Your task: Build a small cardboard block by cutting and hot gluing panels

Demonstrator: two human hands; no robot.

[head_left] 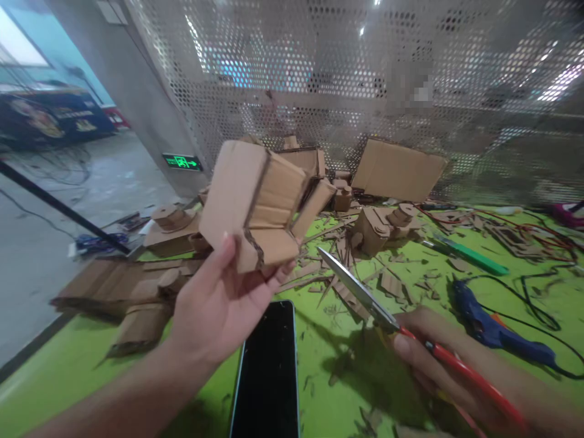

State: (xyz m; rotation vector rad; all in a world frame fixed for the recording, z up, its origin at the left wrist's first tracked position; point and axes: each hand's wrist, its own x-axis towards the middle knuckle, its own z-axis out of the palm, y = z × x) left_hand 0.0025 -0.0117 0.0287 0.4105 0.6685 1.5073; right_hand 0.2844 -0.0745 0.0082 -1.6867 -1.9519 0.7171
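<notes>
My left hand [219, 304] grips a folded cardboard piece [232, 194] from below, its thumb on the near face and the fingers under it. The piece is held up above the green table, with a bent flap and rough cut edges on its right side. In my right hand [433, 340] is a pair of scissors [360, 289] with red handles. Their blades look closed together and point up and left, apart from the cardboard. A phone [267, 371] with a dark screen lies between my forearms.
On the green table [337, 377] lie cardboard scraps [392, 286], a blue glue gun [497, 331] with its cord, and a green utility knife [474, 254]. Cardboard models [150, 280] sit at the left, another [374, 228] at the back. A perforated metal panel [319, 73] stands behind.
</notes>
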